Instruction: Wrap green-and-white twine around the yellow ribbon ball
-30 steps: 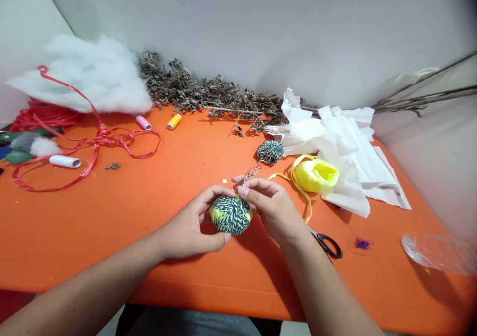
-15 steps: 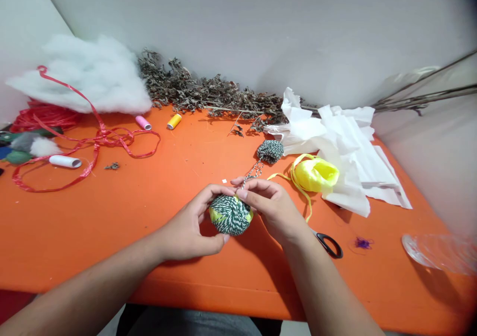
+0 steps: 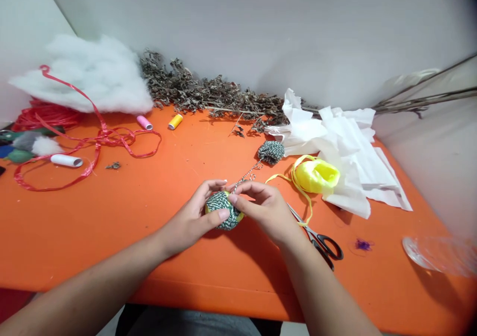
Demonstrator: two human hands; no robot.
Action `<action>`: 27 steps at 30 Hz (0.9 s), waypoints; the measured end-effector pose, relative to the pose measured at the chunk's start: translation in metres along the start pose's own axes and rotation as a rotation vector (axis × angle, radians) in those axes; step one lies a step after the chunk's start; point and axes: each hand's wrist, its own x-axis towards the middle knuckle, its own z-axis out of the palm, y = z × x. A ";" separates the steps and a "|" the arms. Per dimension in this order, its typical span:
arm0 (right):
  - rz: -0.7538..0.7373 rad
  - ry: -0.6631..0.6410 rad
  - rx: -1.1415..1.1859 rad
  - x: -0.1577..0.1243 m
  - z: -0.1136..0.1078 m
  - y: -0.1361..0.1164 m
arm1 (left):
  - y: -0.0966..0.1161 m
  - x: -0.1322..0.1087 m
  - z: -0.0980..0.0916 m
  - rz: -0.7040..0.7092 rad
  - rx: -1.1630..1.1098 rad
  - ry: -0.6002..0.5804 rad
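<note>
A ball wrapped in green-and-white twisted cord [image 3: 215, 203], with patches of yellow showing, is gripped by my left hand [image 3: 199, 216], the thumb lying across its front. At the ball's upper right, my right hand [image 3: 261, 207] pinches the cord between thumb and fingers. From there the cord runs up and right, with small loops, to a small skein [image 3: 271, 152] of the same cord lying on the orange table [image 3: 112, 226]. The far side of the ball is hidden by my fingers.
Scissors [image 3: 322, 244] lie right of my right hand, beside yellow ribbon [image 3: 316, 175] and crumpled white paper [image 3: 350, 137]. Dried stems [image 3: 208, 92] line the wall. Left are white stuffing [image 3: 97, 77], red ribbon [image 3: 99, 142] and thread spools [image 3: 66, 160]. A clear plastic container [image 3: 439, 254] stands far right.
Both hands and the ball have shifted slightly left. My left thumb has moved up onto the ball's front. The cord is stretched straighter, and more of the scissors shows.
</note>
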 end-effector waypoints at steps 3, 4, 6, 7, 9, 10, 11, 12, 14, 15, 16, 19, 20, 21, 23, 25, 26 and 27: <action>-0.017 0.007 -0.014 -0.002 0.005 0.001 | 0.000 0.001 0.001 -0.049 0.037 0.063; -0.027 0.009 -0.013 -0.002 0.006 0.000 | 0.000 0.001 0.001 -0.055 0.031 0.069; -0.044 0.008 -0.012 -0.003 0.007 -0.001 | 0.001 0.001 0.001 -0.066 -0.001 0.073; -0.051 0.009 -0.011 -0.003 0.007 -0.001 | 0.001 0.001 0.001 -0.070 -0.019 0.071; -0.060 0.016 -0.012 -0.003 0.006 -0.002 | 0.002 0.001 0.000 -0.081 -0.054 0.061; -0.064 0.021 -0.015 -0.003 0.006 -0.002 | 0.002 0.002 0.000 -0.086 -0.073 0.057; -0.068 0.025 -0.016 -0.002 0.005 -0.001 | 0.002 0.002 -0.001 -0.092 -0.093 0.054; -0.072 0.028 -0.015 -0.002 0.005 -0.001 | 0.001 0.003 -0.001 -0.096 -0.116 0.053; -0.077 0.037 -0.008 -0.001 0.004 0.000 | 0.001 0.004 -0.002 -0.100 -0.166 0.061; -0.077 0.043 -0.002 -0.001 0.004 0.000 | 0.000 0.004 -0.002 -0.106 -0.194 0.066; -0.076 0.050 0.005 -0.001 0.003 0.000 | 0.000 0.004 -0.002 -0.117 -0.225 0.069; -0.072 0.063 0.022 -0.001 0.003 -0.001 | 0.001 0.005 -0.001 -0.161 -0.315 0.083; -0.074 0.065 0.027 -0.001 0.003 -0.001 | 0.002 0.005 -0.001 -0.169 -0.339 0.080; -0.077 0.065 0.033 -0.002 0.003 -0.001 | 0.003 0.005 -0.001 -0.171 -0.356 0.074; -0.078 0.063 0.046 -0.002 0.002 -0.001 | 0.004 0.005 -0.001 -0.168 -0.374 0.060; -0.079 0.062 0.056 -0.002 0.001 -0.001 | 0.005 0.005 -0.001 -0.168 -0.385 0.061; -0.080 0.063 0.056 -0.002 0.001 -0.001 | 0.005 0.005 -0.001 -0.170 -0.390 0.064; -0.079 0.063 0.054 -0.001 0.001 -0.001 | 0.005 0.005 -0.001 -0.169 -0.391 0.064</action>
